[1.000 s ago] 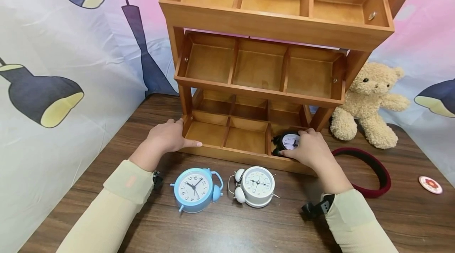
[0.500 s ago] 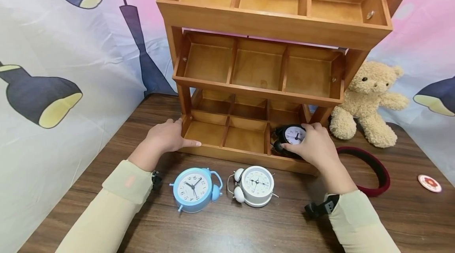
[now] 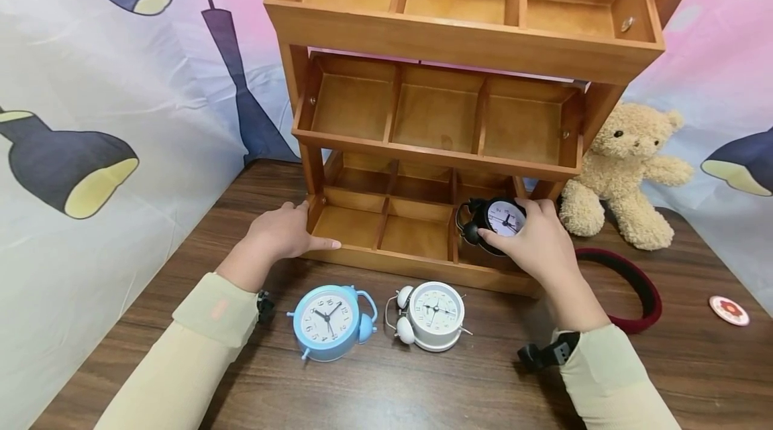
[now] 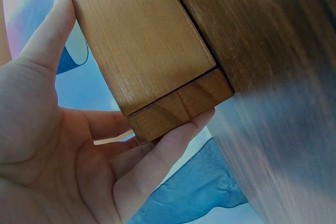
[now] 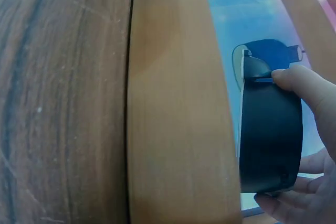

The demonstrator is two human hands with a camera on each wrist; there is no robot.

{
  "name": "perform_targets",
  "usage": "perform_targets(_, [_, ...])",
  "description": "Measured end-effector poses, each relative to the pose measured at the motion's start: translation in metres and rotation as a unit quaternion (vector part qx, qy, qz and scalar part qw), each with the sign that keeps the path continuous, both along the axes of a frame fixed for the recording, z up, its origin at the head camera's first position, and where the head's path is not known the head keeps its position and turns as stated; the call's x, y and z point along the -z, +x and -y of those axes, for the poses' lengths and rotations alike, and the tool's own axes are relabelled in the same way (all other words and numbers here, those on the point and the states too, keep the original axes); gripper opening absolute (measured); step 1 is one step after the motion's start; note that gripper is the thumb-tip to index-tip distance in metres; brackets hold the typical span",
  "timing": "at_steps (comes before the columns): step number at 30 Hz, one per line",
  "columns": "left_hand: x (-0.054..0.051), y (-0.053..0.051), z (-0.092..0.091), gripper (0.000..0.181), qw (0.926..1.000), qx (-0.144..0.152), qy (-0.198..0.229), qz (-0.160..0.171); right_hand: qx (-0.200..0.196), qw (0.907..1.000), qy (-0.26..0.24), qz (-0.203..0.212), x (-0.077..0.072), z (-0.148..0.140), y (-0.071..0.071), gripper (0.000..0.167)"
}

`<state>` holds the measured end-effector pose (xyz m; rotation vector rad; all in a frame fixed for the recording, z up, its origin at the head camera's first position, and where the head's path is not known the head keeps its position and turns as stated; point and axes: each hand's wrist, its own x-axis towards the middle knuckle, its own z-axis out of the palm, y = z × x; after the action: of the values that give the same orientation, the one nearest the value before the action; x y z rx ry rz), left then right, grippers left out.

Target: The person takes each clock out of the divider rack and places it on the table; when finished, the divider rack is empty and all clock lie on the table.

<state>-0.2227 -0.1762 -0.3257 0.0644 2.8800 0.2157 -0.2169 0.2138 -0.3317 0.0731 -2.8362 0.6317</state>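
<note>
A black twin-bell alarm clock (image 3: 505, 217) with a pale face is gripped by my right hand (image 3: 543, 242). It is at the right compartment of the lowest tier of the wooden shelf (image 3: 386, 255). In the right wrist view the clock's black side (image 5: 270, 135) shows above the front board, thumb on one side, fingers on the other. My left hand (image 3: 280, 232) holds the lowest tier's left front corner. In the left wrist view its thumb (image 4: 52, 30) is at the board's top edge and its fingers bend about the end. A blue alarm clock (image 3: 326, 323) and a white alarm clock (image 3: 436, 316) lie face up in front.
Two more tiers rise above, the middle tier (image 3: 441, 104) and the top tier (image 3: 465, 31), both overhanging the lower one. A teddy bear (image 3: 631, 168), a dark red headband (image 3: 643, 289) and a round flower badge (image 3: 729, 310) are at the right.
My right hand has raised the black clock out of the right compartment's depth, slightly to the right, so more of its face and bells shows. The left hand stays at the corner.
</note>
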Motion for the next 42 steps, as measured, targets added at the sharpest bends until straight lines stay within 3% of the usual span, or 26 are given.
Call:
perform_targets(8, [0.0, 0.0, -0.001, 0.116, 1.0, -0.002, 0.006, 0.001, -0.013, 0.9999, 0.0, 0.007, -0.014, 0.002, 0.013, 0.097])
perform_targets(16, [-0.001, 0.001, -0.002, 0.115, 1.0, -0.003, 0.008, 0.002, -0.045, 0.998, 0.013, 0.042, -0.022, 0.0, 0.034, 0.103])
perform_targets(30, [0.0, 0.001, -0.001, 0.118, 0.9999, -0.005, 0.013, 0.0, -0.067, 0.9939, 0.051, 0.072, -0.025, -0.003, 0.075, 0.109])
perform_targets(42, [-0.001, 0.001, 0.0, 0.118, 1.0, -0.001, 0.01, -0.001, -0.083, 0.9887, 0.092, 0.085, -0.02, -0.016, 0.096, 0.109])
